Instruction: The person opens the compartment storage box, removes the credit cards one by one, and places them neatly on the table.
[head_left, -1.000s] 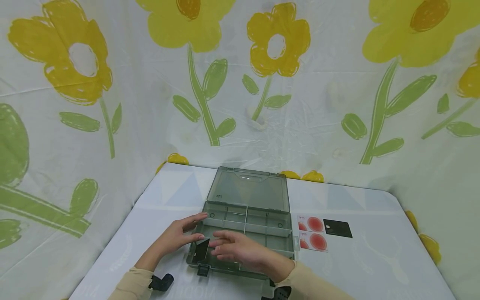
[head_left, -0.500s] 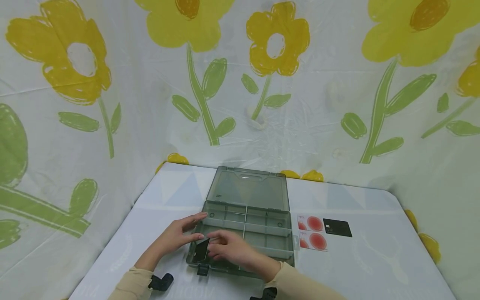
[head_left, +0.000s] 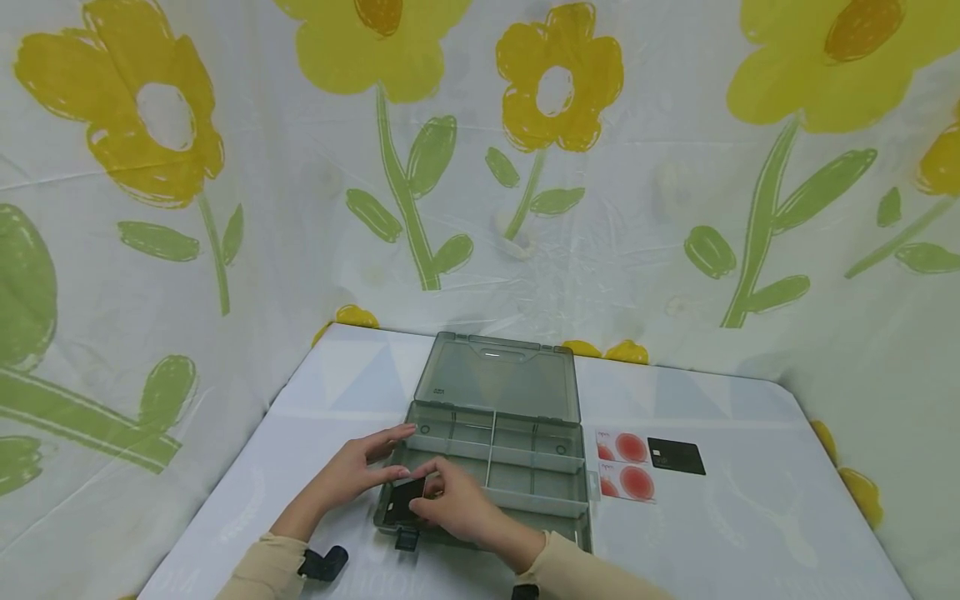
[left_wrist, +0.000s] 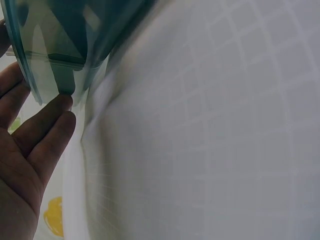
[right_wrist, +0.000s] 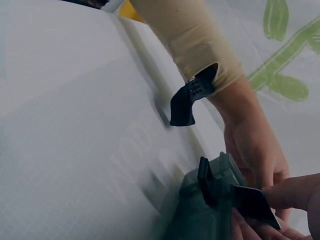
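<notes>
An open, grey translucent compartment box [head_left: 525, 500] lies on the table with its lid folded back. A black card [head_left: 401, 500] stands tilted in the front left compartment. My right hand [head_left: 457, 504] pinches this card at its right edge between thumb and fingers; in the right wrist view the card [right_wrist: 256, 205] sticks up past the box wall. My left hand [head_left: 356, 467] rests against the box's left side, its thumb near the card's top edge. In the left wrist view, straight fingers of the left hand [left_wrist: 32, 142] touch the box wall [left_wrist: 60, 40].
Two red-and-white cards, one [head_left: 630, 447] behind the other [head_left: 636, 482], lie right of the box. Beside them is another black card [head_left: 677, 457]. The raised lid [head_left: 498, 379] stands at the back, and a latch [head_left: 407, 540] juts from the front.
My right hand has moved left and its fingers have closed on the black card. The card now shows more of its face. My left hand stays put.
</notes>
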